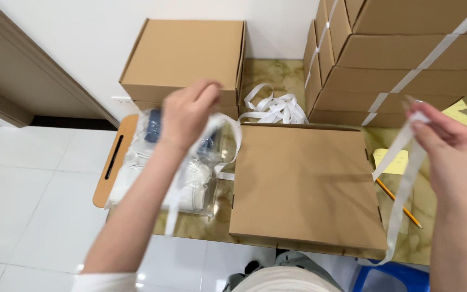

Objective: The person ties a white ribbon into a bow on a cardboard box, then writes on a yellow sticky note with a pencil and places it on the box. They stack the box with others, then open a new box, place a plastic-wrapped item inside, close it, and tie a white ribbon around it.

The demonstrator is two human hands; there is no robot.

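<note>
A flat brown cardboard box (304, 186) lies shut in the middle of a shiny marbled table (277, 75). Its top is smooth and plain.

Both hands are up above the box, holding a long, thin white strap (406, 178). The strap looks flat and smooth, like plastic ribbon. The right hand (449, 148), to the right of the box, pinches one part with its fingertips closed on it, and the end hangs down past the box's right edge. The left hand (190, 111), to the left of the box, is curled shut on another part, and that end hangs down too.

Under the left hand, left of the box, sits a crinkly clear plastic bag (141, 173) with white and dark blue things inside. It rests on a wooden tray (112, 162) with a slot handle.

Behind the box lies a loose pile of white straps (274, 108). Another brown box (185, 57) stands behind that, to the left. A tied stack of boxes (401, 59) stands behind to the right. A yellow pencil (398, 203) and yellow paper notes (390, 160) lie right of the box.
</note>
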